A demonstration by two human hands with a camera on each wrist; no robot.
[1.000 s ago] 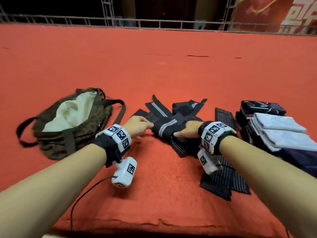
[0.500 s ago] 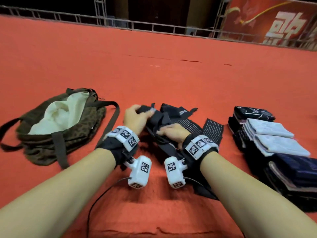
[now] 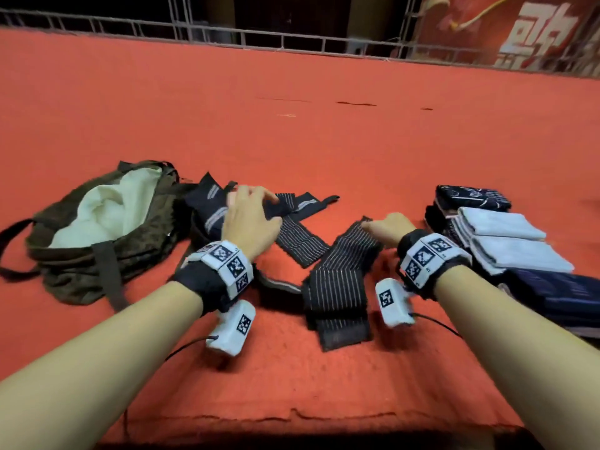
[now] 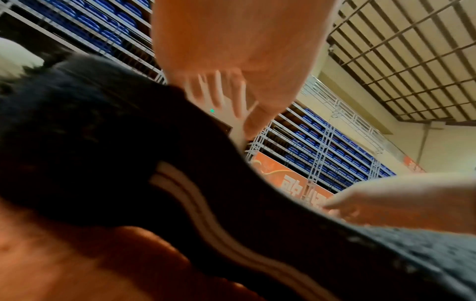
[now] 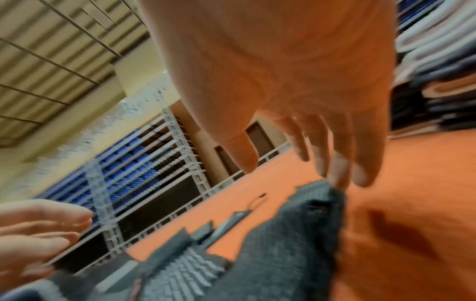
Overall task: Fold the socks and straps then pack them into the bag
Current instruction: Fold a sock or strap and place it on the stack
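Observation:
An olive bag (image 3: 78,271) with a cream lining lies open at the left. Right beside it sits a folded black strap bundle (image 3: 211,212) with grey stripes, dark and blurred in the left wrist view (image 4: 180,183). My left hand (image 3: 253,209) hovers on it with fingers spread and straight (image 4: 231,97). A long pinstriped strap (image 3: 337,274) lies in the middle, part folded. My right hand (image 3: 380,225) touches its far end with straight fingertips (image 5: 337,179), thumb apart. Another pinstriped strap (image 3: 302,241) lies between the hands.
A stack of folded socks (image 3: 506,241), white, navy and patterned, stands at the right, close to my right wrist. Everything lies on a red carpet (image 3: 292,125) that runs back to a metal railing (image 3: 292,40). The carpet's front edge (image 3: 292,420) is near me.
Both hands were on the black bundle in the middle. The left hand carried it left to the bag's side and let go; the right hand moved right to the pinstriped strap's far end.

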